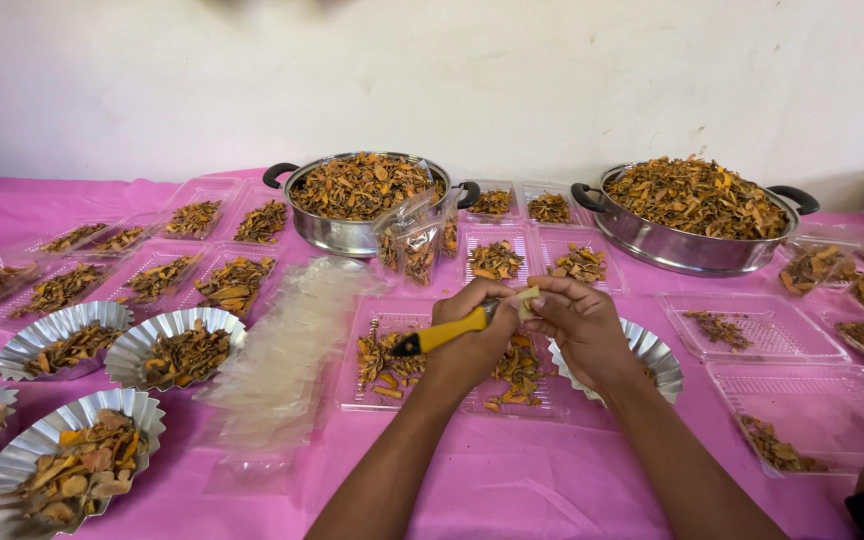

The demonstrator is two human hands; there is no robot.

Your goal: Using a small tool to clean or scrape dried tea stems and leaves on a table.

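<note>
My left hand [472, 335] is closed around a yellow-handled tool [442, 337] with a black end that points left. My right hand [577, 320] pinches a small pale piece [527, 297] at the tool's tip, and the two hands touch there. They hover over clear plastic trays [372, 395] that hold orange dried slices [382, 360]. A silver foil dish [657, 360] lies partly hidden under my right wrist.
Two steel pots [337, 235] [687, 250] heaped with dried slices stand at the back of the pink tablecloth [512, 480]. Foil dishes [187, 345] and filled clear trays [237, 280] cover the left. A stack of clear bags [287, 360] lies left of my hands. Near-empty trays [802, 410] sit right.
</note>
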